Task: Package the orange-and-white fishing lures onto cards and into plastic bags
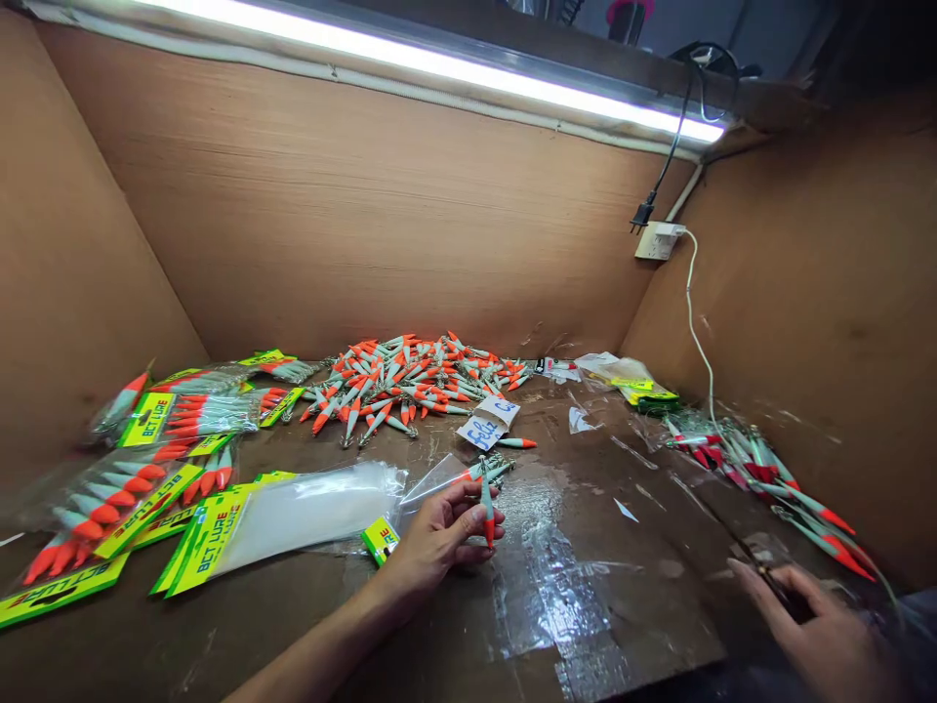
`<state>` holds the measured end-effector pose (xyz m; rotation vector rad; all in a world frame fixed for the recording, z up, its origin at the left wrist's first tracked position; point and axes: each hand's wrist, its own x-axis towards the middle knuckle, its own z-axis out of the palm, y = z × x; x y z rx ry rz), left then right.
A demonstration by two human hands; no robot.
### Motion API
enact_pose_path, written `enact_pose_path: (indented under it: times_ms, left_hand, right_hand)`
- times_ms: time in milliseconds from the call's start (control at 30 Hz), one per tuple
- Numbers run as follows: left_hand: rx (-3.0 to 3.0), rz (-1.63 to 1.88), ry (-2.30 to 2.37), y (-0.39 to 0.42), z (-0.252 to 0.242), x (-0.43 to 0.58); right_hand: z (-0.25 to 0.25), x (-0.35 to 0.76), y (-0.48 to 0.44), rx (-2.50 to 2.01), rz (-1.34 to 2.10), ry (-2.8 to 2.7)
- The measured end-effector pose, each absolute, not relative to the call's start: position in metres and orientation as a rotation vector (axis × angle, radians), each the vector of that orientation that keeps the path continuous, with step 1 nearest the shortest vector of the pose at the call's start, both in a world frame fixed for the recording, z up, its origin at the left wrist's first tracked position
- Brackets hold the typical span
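My left hand (443, 527) pinches a squid jig fishing lure (487, 508) between thumb and fingers, its orange end down and its hook end up. At the lower right, my right hand (812, 625) is closed around a thin dark rod-like tool (732, 535); its exact kind I cannot make out. Close behind my left hand lie a clear plastic bag (431, 478) with a few lures by it, and a yellow-green card (381, 539). A handwritten paper piece (489, 422) rests just beyond the held lure.
A big heap of orange-and-white lures (410, 381) lies at the back. Filled lure packs (212, 410) and flat bags with green header cards (307, 508) are on the left. More lures (761, 464) lie right, below a white cable (689, 293). Clear tape (556, 576) covers part of the table.
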<state>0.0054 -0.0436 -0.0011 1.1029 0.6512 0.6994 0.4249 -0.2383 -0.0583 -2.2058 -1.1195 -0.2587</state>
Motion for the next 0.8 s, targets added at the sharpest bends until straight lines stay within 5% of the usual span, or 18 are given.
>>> enact_pose_path:
  times_ms: [200,367,600,800]
  left_hand:
    - [1.079,0.673,0.631,-0.044,0.001,0.005]
    - [1.091,0.656,0.628,-0.041,0.002,0.005]
    - [1.493,0.855,0.623,-0.041,0.013,0.003]
    - [1.641,0.910,0.761,-0.034,0.018,-0.007]
  right_hand:
    - [-0.083,0.476,-0.205,-2.218,-0.515,-1.403]
    - [-0.054,0.438,-0.171,-2.089,-0.540,-1.447]
    - [0.029,0.236,-0.135,-1.463,0.957,-1.626]
    - [0.034,0.191,-0.063,-1.078,1.288,-1.692]
